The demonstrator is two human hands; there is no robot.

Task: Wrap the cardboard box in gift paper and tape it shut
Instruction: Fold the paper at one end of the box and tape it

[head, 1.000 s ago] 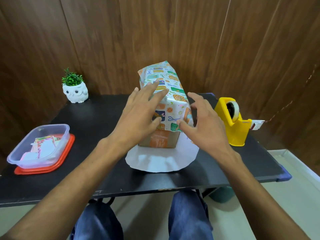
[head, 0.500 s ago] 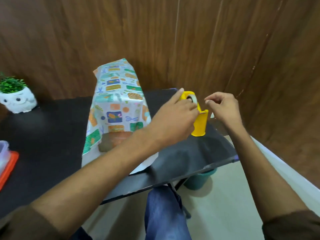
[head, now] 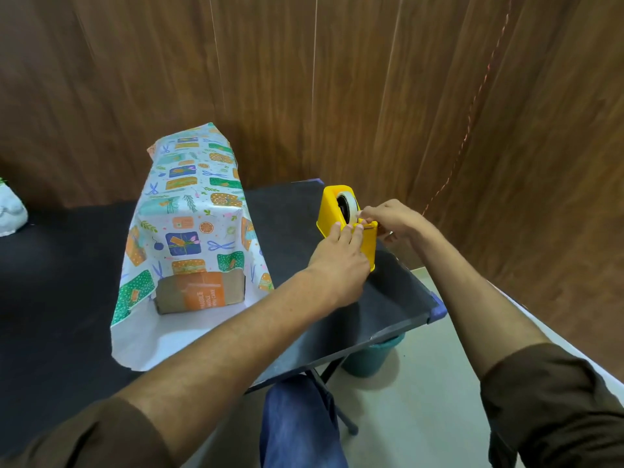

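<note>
A cardboard box (head: 199, 293) stands on the black table (head: 60, 298), draped in patterned gift paper (head: 189, 204). Its near end shows bare cardboard with orange print, and the paper's white underside spreads out in front of it. At the table's right edge stands a yellow tape dispenser (head: 341, 214) holding a roll of tape. My left hand (head: 337, 261) rests on the dispenser's near side, fingers pressed against its body. My right hand (head: 391, 221) pinches the tape end at the dispenser's cutter. Neither hand touches the box.
A white owl-shaped pot (head: 10, 211) sits at the far left of the table. A teal bucket (head: 371, 354) stands on the floor under the table's right corner. A wood-panel wall runs close behind and to the right. My knee in blue jeans (head: 297, 423) is below the table edge.
Both hands left the wrapped box and moved right to the tape dispenser. The left hand now steadies it and the right hand has closed on the tape end. The view turned right.
</note>
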